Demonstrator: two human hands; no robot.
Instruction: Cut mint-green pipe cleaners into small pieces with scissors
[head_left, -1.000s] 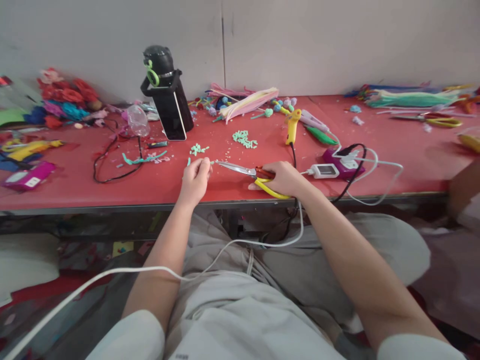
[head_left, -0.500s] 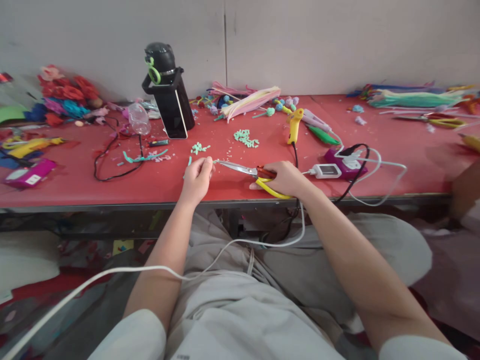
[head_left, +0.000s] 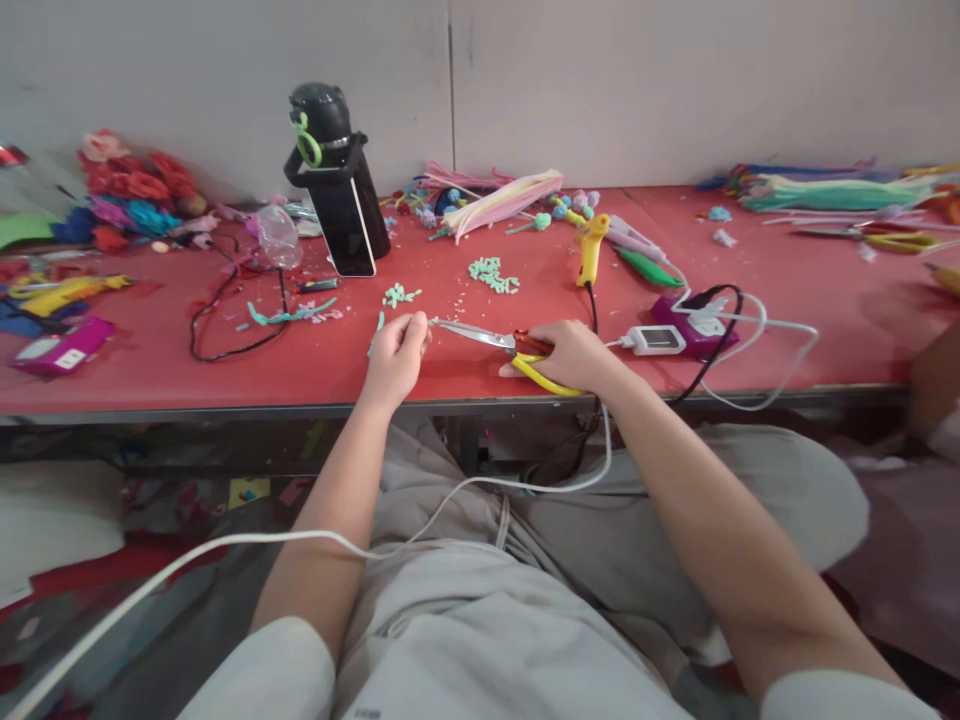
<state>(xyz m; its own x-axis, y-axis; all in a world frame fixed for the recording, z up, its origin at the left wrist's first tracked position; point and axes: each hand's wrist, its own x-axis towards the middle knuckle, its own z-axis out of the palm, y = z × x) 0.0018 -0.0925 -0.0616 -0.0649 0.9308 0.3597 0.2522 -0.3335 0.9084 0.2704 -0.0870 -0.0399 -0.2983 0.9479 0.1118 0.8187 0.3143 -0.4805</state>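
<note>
Left hand: closed in a tight pinch, thumb against fingertips, on a short mint-green stem; one end of it pokes out left of your knuckles.
Right hand: wrapped through the yellow-and-red handles of the scissors; the blades point left, their tips just beside your left fingertips; they look nearly together, though they are too thin to be sure.
Where the stem is: just left of the frame's centre, low over the front edge of the table.
How the stem handles: judged light and soft, fuzzy outside and probably wire inside; it should bend easily and keep the bend; it is too small to slip far, but an offcut could flick away.
Where to hold: pinch close to the blade tips, fingertips kept clear of the edge; a loose end would flop.
Cut bits: a scatter of matching green pieces above centre; a smaller cluster lies above your left hand.
Surface: red table, flat and crowded; a yellow glue gun lies right of centre; a black bottle stands upper left with a phone leaning on it; bundles of coloured stems line the back edge.
Cables: a white cable trails across your lap, lower left.
Room: a plain pale wall fills the top of the frame; light is even.
</note>
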